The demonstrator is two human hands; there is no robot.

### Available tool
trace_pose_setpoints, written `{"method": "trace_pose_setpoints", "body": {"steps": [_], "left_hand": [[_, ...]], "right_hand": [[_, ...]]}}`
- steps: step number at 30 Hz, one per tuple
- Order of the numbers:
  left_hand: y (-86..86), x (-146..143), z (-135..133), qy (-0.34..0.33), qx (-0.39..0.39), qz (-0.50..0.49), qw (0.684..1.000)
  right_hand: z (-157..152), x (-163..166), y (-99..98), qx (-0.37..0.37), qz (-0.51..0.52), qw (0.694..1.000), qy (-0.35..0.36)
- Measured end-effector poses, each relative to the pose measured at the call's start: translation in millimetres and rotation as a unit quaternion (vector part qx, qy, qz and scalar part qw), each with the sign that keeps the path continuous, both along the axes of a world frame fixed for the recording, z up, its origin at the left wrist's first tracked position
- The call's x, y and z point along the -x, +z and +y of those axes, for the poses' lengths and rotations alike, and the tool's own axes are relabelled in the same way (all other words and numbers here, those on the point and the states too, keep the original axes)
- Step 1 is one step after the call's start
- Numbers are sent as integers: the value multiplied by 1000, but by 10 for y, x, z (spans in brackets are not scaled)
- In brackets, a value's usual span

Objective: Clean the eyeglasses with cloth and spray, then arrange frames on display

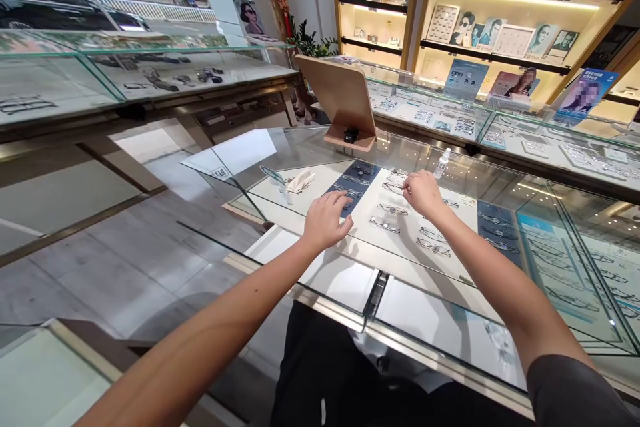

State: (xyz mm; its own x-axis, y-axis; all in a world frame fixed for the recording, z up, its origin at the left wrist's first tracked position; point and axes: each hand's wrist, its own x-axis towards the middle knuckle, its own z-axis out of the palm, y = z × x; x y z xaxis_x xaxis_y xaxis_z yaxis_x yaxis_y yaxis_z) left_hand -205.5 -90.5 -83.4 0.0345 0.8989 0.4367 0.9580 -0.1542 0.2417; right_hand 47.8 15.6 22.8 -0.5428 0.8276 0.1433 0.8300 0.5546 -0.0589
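My left hand (327, 220) is over the near left part of the glass counter (357, 250), beside a dark blue strip (356, 181) with several eyeglasses on it. Its fingers are apart and it holds nothing. Farther right, my right hand (424, 193) has its fingers bent together at the end of a pair of eyeglasses (394, 187); the fingertips are partly hidden. More clear-lensed eyeglasses (385, 223) lie in rows on the pale surface between and below my hands. A small white spray bottle (443, 163) stands just beyond my right hand.
A tilted wooden-backed mirror or stand (337, 93) rises at the counter's far edge. Left of my hands lie a crumpled beige cloth (301, 181) and a teal-rimmed hand mirror (273, 175). Glass display cases (165, 70) line the window side, with lit shelves (500, 33) behind.
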Motion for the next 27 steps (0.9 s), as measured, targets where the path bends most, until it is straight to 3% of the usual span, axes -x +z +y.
{"method": "trace_pose_setpoints", "body": {"steps": [4, 7, 10, 13, 17, 21, 24, 27], "left_hand": [[-6, 16, 4, -3, -2, 0, 1000], [-8, 26, 1, -3, -6, -1, 1000], [-3, 30, -5, -1, -13, -3, 1000], [7, 30, -15, -1, -16, -3, 1000], [26, 30, -37, 4, -13, -4, 1000], [45, 36, -67, 3, -8, -4, 1000], [51, 37, -94, 2, -11, -3, 1000], [50, 33, -125, -1, -16, -1, 1000]], "right_hand": [[-624, -85, 253, 92, 135, 982, 92], [-1226, -215, 263, 198, 180, 943, 196], [-1695, -379, 18, 259, 190, 919, 228], [-1888, -532, -407, 260, 207, 922, 200], [-1761, -648, -1026, 169, 178, 952, 184], [-1374, -564, -1520, 84, 86, 977, 177], [-971, -368, -1728, 53, 32, 990, 129], [-511, -162, -1794, 34, 21, 996, 80]]}}
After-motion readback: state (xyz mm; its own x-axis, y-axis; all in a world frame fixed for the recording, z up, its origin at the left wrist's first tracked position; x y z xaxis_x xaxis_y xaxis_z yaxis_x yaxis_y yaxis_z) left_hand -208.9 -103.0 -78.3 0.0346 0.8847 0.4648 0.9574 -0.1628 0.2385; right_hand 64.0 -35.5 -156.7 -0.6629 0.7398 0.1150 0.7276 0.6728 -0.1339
